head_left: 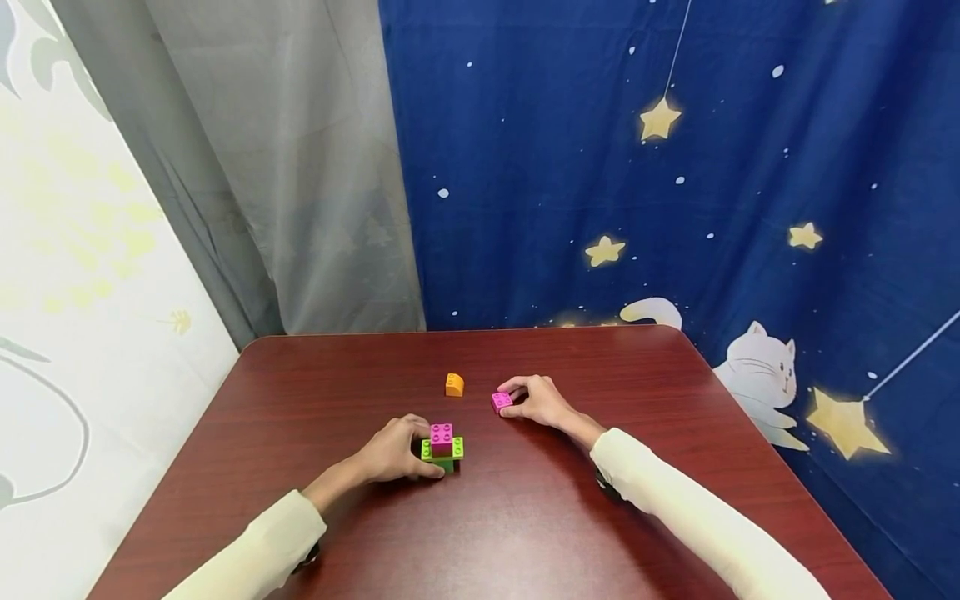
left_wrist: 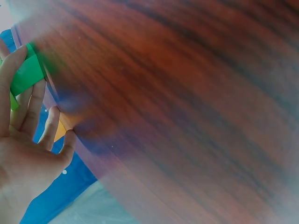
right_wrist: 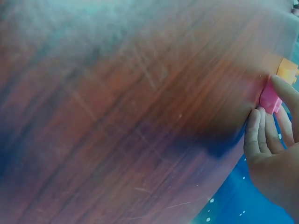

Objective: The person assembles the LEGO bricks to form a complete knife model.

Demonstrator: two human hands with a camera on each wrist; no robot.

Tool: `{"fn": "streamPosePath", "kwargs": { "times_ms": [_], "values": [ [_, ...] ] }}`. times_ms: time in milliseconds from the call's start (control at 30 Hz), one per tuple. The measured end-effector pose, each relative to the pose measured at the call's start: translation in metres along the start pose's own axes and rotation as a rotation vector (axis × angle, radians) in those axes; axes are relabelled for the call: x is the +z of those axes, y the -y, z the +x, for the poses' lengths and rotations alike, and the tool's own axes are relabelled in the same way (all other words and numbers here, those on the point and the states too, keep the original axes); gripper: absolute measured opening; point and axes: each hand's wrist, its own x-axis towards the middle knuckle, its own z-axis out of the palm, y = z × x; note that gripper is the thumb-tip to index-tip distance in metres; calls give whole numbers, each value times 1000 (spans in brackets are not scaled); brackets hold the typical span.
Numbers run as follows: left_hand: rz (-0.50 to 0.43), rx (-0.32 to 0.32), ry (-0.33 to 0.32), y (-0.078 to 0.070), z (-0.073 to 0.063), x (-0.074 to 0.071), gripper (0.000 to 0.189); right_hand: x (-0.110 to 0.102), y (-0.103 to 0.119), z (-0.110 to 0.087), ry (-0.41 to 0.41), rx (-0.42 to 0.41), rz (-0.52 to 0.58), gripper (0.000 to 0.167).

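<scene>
On the table in the head view stands a small stack of toy building bricks: a green brick point(left_wrist: 28, 74) at the bottom, a lime green brick point(head_left: 458, 447) across it and a magenta brick point(head_left: 442, 439) on top. My left hand point(head_left: 392, 451) grips this stack between thumb and fingers from its left side. Farther right, my right hand point(head_left: 542, 401) pinches a loose pink brick point(head_left: 502, 402) at the table surface; the right wrist view shows thumb and fingers on this pink brick point(right_wrist: 269, 97). Behind and between the hands lies an orange brick point(head_left: 454, 385) with a curved side.
The dark red wooden table point(head_left: 510, 533) has rounded far corners. Beyond its far edge hang a grey curtain point(head_left: 300, 167) and a blue curtain point(head_left: 525, 150) with stars and a cat. A pale patterned surface point(head_left: 97, 250) stands along the left.
</scene>
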Motion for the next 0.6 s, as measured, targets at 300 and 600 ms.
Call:
{"fn": "streamPosePath", "kwargs": {
  "times_ms": [300, 600],
  "values": [
    [-12, 5, -1, -1, 1, -1, 34, -1, 20, -13, 27, -24, 42, 38],
    [-16, -3, -1, 0, -1, 1, 33, 3, 48, -26, 40, -41, 84, 38]
  ]
}}
